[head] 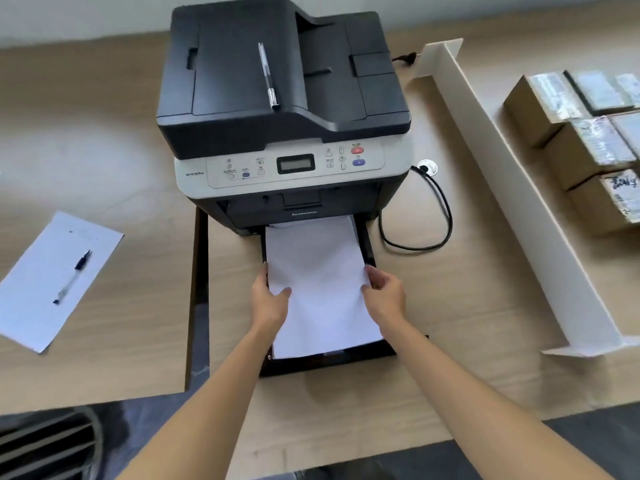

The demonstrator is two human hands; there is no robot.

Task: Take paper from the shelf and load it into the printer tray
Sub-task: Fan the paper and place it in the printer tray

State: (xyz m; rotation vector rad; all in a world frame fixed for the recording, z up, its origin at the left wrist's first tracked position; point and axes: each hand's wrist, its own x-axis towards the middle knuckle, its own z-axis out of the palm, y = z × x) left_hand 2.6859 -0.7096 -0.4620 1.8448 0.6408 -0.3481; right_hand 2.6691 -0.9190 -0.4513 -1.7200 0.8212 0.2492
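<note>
A black and grey printer (284, 109) stands on a wooden desk. Its black paper tray (370, 251) is pulled out toward me at the front. A stack of white paper (322, 271) lies in the tray, its far end under the printer body. My left hand (270, 299) grips the stack's left edge, thumb on top. On the opposite edge, my right hand (384, 292) holds the stack the same way. No shelf is in view.
A pen (268, 76) lies on the printer lid. A loose white sheet (52, 282) with a second pen (71, 277) rests on the left desk. A black power cable (433, 216) loops right of the printer. A cream divider (512, 188) and cardboard boxes (585, 150) are at the right.
</note>
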